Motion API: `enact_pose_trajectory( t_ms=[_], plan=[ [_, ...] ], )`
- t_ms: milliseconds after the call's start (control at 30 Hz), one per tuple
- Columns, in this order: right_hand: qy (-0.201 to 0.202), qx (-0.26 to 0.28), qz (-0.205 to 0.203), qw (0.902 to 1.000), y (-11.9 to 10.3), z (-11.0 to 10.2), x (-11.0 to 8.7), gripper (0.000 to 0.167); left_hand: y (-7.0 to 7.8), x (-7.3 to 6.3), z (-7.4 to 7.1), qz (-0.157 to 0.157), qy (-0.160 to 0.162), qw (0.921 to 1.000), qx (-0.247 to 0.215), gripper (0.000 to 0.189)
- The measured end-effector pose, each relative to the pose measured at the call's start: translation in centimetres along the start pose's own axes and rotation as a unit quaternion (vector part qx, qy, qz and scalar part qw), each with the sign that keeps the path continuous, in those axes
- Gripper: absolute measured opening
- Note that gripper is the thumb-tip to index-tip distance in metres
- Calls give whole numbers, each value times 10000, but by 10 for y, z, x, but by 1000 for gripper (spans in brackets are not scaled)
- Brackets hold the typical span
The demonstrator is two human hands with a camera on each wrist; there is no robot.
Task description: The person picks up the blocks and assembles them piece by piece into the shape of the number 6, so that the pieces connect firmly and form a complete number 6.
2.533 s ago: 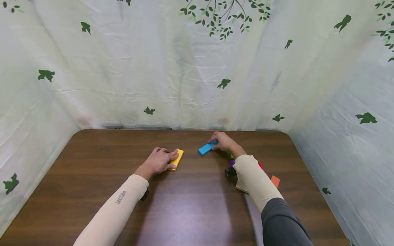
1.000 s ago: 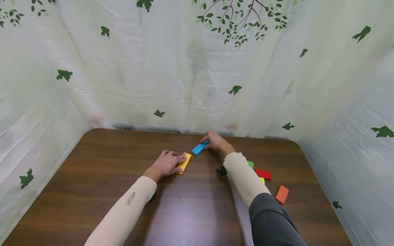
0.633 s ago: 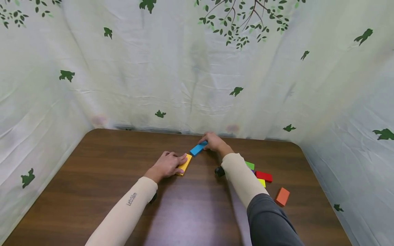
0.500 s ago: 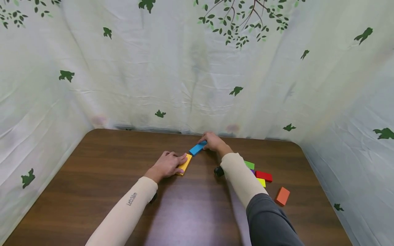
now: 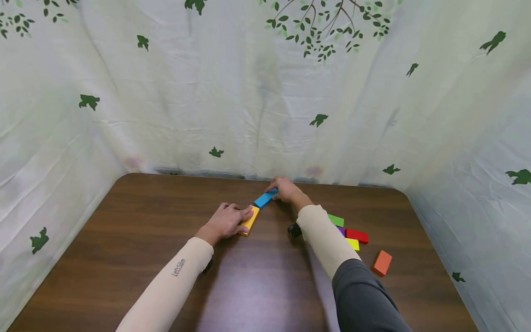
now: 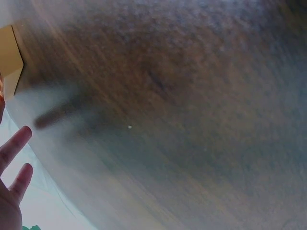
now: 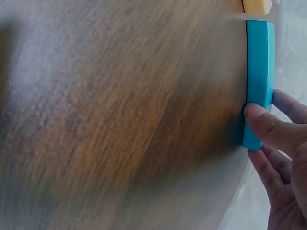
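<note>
Below the frame's centre, the half-closed left hand pinches a yellow rectangular block; the half-closed right hand grips a blue rectangular block just beside it. Lining up ends seems in hand, calling for gentle nudges.

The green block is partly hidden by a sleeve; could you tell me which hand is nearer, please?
Right. The right hand, gripping the blue block, is beyond the green block and to its left; the left hand is farther left, touching the yellow-orange block.
</note>
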State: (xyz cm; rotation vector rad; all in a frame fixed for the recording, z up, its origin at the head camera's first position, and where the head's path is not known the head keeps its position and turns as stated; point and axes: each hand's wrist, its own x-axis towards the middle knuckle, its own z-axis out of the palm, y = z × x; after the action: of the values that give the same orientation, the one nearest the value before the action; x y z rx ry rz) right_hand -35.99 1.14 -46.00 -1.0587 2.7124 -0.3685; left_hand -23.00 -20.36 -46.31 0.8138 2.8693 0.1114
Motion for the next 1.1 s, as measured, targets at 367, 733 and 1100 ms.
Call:
enact_pose_trajectory(
  t_ms=[367,733,1100],
  plan=[
    [56,111,-16,9999,3,2,3,32,0,1,-3,-18,-48,10000,-13,61],
    [34,1,-165,9999,2,8,8,33,0,-1,0,10,-107,9999,-83,62],
    [83,82,-296,9995,3,5,10,32,-1,1,1,-11,20,9999,-107,62]
  ],
)
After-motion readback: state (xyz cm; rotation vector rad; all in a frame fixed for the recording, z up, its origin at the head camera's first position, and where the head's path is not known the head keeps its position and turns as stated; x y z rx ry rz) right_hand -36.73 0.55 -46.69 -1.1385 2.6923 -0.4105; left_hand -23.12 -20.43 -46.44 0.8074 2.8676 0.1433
